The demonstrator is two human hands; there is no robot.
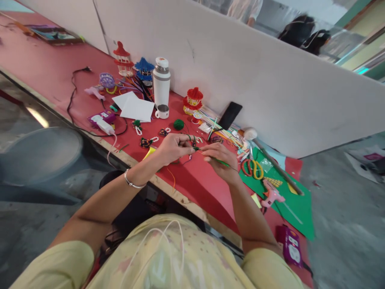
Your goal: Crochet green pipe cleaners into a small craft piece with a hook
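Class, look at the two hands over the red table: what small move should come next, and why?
Probably another twist of the green wire. The left hand and right hand pinch it between them just above the red table, fingertips almost meeting, so the piece looks mid-wrap; the scissors lie untouched beside.

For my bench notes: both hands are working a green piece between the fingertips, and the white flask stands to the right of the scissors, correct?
Not quite. The head view shows the white flask standing left of the scissors, by the white partition. The left hand and right hand do pinch the green piece.
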